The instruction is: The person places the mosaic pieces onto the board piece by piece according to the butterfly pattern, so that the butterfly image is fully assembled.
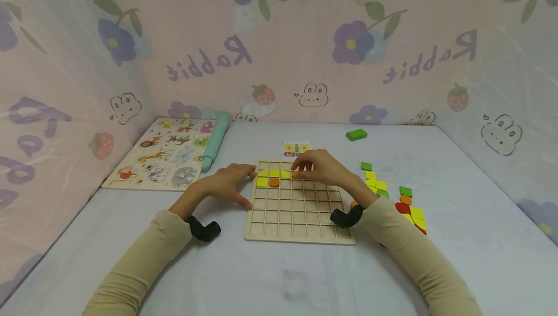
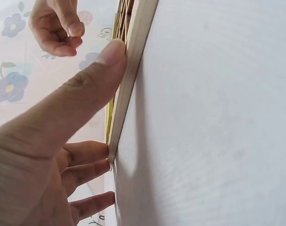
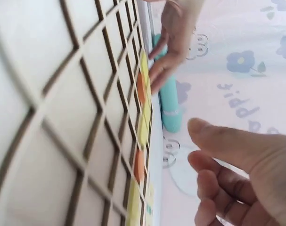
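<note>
A wooden grid board [image 1: 301,219] lies on the table, with several yellow tiles [image 1: 262,182] and two orange discs [image 1: 274,182] in its upper left squares. The thumb and fingertips of my left hand [image 1: 224,182] touch the board's left edge, spread apart along it. Over the upper part of the board hovers my right hand [image 1: 324,166], close to the second orange disc [image 3: 139,165]. In the right wrist view its fingers [image 3: 218,176] are loosely bent, with nothing visible between thumb and fingertips. A small coloured pattern card [image 1: 296,148] lies just behind the board.
Loose yellow, green, red and orange pieces [image 1: 417,219] lie right of the board, partly hidden by the right forearm. A green block [image 1: 356,134] sits at the back right. At the back left are an animal puzzle board [image 1: 150,168] and a teal cylindrical object [image 1: 216,141].
</note>
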A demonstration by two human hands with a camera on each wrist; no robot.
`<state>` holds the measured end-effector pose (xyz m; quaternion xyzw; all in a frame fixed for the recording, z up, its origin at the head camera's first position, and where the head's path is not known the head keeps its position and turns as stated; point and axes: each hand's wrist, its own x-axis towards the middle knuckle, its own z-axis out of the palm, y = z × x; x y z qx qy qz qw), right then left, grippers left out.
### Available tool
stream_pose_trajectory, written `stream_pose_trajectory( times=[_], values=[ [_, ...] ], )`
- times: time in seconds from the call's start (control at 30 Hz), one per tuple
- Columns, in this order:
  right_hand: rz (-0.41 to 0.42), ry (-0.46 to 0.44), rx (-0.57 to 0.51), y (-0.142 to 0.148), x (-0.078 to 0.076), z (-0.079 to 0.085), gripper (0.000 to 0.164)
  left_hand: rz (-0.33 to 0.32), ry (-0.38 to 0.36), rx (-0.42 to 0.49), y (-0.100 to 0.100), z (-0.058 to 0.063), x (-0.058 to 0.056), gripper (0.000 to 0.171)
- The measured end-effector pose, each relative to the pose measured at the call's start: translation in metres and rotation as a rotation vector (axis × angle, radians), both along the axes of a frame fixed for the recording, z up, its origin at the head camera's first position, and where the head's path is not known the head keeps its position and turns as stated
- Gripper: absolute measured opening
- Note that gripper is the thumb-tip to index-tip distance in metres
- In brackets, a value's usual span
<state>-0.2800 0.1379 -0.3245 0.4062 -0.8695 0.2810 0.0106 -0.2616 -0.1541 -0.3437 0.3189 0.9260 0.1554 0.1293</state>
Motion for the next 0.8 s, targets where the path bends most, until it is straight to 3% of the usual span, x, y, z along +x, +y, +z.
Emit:
stream_pose_trajectory(
  times=[0.13, 0.4, 0.8],
  values=[
    [0.013, -0.015, 0.028, 0.009, 0.0, -0.003, 0.016, 0.009, 0.001, -0.009, 0.0, 0.0, 0.0, 0.084],
    [0.172, -0.06, 0.14, -0.001, -0.001, -0.017, 0.028, 0.002, -0.018, 0.025, 0.002, -0.001, 0.001, 0.083],
    [0.161, -0.068, 0.161, -0.007, -0.004, -0.02, 0.032, 0.0, -0.012, 0.021, 0.001, 0.001, 0.001, 0.081]
  ],
)
